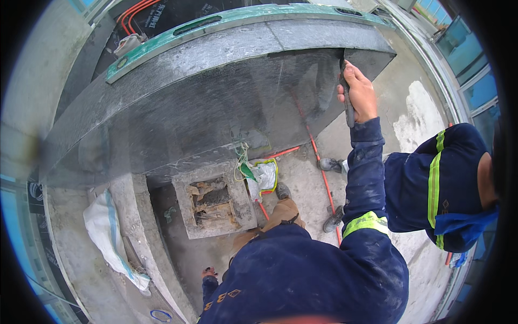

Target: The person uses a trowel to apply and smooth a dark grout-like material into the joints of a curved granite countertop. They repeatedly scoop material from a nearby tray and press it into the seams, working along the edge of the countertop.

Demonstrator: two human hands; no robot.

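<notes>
Concrete floor (415, 108), stone slab (216, 92) edge, right hand (360, 93) gripping tool (347, 102)

A long green spirit level (226, 24) lies along the top edge of the slab. Below, a square concrete block with a rubble-filled hollow (214, 200) sits on the floor, a white woven sack (108, 237) to its left. Orange pipes (318, 162) cross the concrete floor (415, 108). Another person in a navy hood with yellow-green stripes (442, 183) crouches at right.

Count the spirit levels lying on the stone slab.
1: a long green spirit level lies along the far top edge of the grey stone slab. Others may be out of view.
</notes>
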